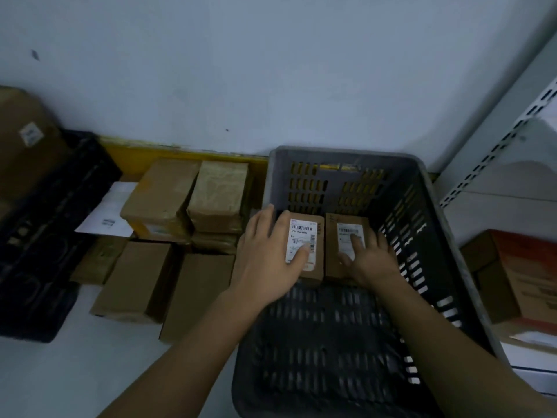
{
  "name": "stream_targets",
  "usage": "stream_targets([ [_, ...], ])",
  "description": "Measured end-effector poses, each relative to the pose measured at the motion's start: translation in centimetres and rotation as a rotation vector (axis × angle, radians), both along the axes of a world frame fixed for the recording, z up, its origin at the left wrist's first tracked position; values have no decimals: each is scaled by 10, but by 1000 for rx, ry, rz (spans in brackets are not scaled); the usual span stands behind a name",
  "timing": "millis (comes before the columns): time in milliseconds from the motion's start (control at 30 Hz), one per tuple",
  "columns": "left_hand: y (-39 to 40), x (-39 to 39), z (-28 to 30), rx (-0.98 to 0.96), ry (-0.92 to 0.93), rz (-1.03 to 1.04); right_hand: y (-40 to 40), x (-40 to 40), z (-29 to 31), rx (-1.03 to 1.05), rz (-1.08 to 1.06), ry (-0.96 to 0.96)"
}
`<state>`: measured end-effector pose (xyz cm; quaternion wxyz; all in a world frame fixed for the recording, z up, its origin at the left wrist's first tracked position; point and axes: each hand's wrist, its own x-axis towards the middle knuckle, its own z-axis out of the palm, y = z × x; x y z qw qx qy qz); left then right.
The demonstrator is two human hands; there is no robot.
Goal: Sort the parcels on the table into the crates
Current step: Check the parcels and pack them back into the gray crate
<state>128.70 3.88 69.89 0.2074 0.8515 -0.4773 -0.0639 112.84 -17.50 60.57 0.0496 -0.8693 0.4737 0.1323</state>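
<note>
Two small brown parcels with white barcode labels stand side by side against the far end of the grey slotted crate [446, 236]. My left hand [268, 260] holds the left parcel [316, 224], thumb across its label and fingers along its left side. My right hand [370, 257] holds the right parcel [334, 236], forefinger and thumb on its label and the other fingers over its right edge. Several more brown parcels [162, 194] lie stacked on the table to the left of the crate.
A black crate [51, 236] stands at the far left beside a large cardboard box [27, 140]. A white envelope [111, 206] lies near it. A red and brown carton [518, 273] sits to the right, under a metal shelf upright [494, 152]. The wall is close behind.
</note>
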Motion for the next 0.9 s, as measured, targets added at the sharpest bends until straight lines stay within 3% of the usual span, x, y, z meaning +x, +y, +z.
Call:
stream_targets([
  [100,18,17,-1,-40,17,43,18,10,23,-77,25,-110],
  [233,58,53,-13,14,-101,46,63,33,61,-126,37,-284],
  [533,161,125,-58,237,-140,-1,205,110,109,-203,107,-406],
  [700,194,147,-83,330,-91,-42,267,142,80,-153,147,-514],
  [900,214,158,-111,437,39,-56,294,150,-9,75,21,-260],
])
